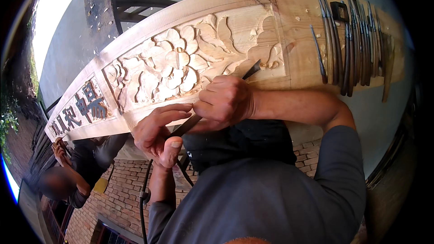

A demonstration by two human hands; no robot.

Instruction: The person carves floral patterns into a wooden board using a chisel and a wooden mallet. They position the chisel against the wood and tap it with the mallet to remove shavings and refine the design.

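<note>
A long pale wooden board lies in front of me, carved in relief with flowers and leaves. My right hand is closed in a fist round a carving chisel. The flat metal blade points right and away, its tip at the carved ground beside a curled shaving. Behind the fist, the dark handle runs back to my left hand. That hand cups the handle's rear end between thumb and palm, with its fingers reaching forward. The very end of the handle is hidden in the palm.
Several carving tools lie side by side on the board's right end, with a small black box-shaped object among them. Dark carved characters fill the left panel. Beyond it, another person's hand works at the board's far left end.
</note>
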